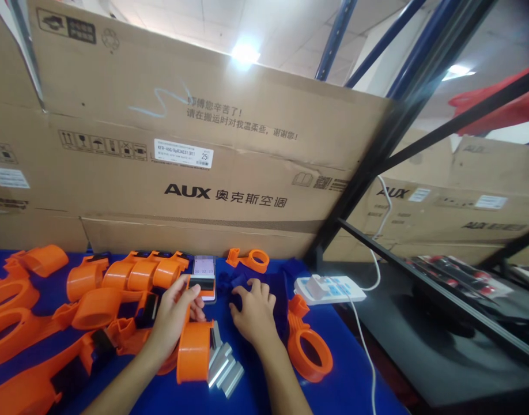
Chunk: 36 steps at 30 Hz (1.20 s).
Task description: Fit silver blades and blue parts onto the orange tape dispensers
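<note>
My left hand [181,304] is closed around the upper end of an orange tape dispenser [194,353]; its round hub hangs below the fingers, and a dark strip shows at the top. My right hand [256,311] reaches over a pile of small dark blue pieces [230,282], fingers bent and spread. Its fingertips are at the pile, and whether they touch a piece I cannot tell. Several silver metal pieces [225,369] lie between my forearms. Just behind my left hand lies a phone [204,266] with a timer on its screen.
Several orange tape dispensers [95,308] crowd the blue tabletop [346,357] at left. One more dispenser [310,354] lies right of my right hand, another [258,260] at the back. A white power strip [329,288] with cables sits by the right edge. Large cardboard boxes [230,167] stand behind.
</note>
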Tool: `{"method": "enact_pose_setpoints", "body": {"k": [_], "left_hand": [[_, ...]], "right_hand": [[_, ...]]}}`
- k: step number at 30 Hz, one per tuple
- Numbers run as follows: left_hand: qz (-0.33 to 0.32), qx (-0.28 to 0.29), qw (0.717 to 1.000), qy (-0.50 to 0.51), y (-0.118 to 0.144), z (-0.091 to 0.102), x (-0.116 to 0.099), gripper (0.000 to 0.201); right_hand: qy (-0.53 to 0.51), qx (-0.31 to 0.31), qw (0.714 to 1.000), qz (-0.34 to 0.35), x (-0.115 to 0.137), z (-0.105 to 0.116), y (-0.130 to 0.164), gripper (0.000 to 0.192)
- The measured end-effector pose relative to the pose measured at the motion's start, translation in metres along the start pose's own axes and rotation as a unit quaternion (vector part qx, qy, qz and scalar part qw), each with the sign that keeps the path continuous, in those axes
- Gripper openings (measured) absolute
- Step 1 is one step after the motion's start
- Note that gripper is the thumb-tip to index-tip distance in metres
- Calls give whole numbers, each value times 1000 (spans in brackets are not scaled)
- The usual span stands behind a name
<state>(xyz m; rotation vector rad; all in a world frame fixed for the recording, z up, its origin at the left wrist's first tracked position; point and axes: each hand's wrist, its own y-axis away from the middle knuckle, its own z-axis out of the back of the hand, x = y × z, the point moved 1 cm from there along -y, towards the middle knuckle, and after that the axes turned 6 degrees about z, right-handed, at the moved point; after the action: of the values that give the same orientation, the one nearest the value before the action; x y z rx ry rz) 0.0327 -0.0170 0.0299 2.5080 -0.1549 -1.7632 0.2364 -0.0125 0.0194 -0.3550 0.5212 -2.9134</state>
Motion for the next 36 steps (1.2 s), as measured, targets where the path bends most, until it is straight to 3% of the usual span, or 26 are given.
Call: {"method": "enact_pose_setpoints", "body": {"k": [12,15,19,21,25,31,36], "left_hand": [[13,-8,1000,24,0,-2,-3,37],[16,-7,999,44,-1,-2,-3,38],[16,-2,998,55,-2,-1,-3,37],[11,6,999,42,-1,-2,-2,36],[6,23,999,26,2,-4,-2,34],[17,0,999,45,3,-5,-4,36],[23,-2,998,58,-1,-3,-3,35]], "right_hand": [[-35,7,999,35,2,-1,-1,12],[-139,-33,989,49,6,4,-4,12],[-330,-110,935,68,16,10,-6,16],[-353,-157,920,71,22,12,-3,18],[-319,-212,918,104,32,15,4,15],[-325,-161,902,235,36,19,7,37],[-375,-159,891,201,41,13,10,39]]}}
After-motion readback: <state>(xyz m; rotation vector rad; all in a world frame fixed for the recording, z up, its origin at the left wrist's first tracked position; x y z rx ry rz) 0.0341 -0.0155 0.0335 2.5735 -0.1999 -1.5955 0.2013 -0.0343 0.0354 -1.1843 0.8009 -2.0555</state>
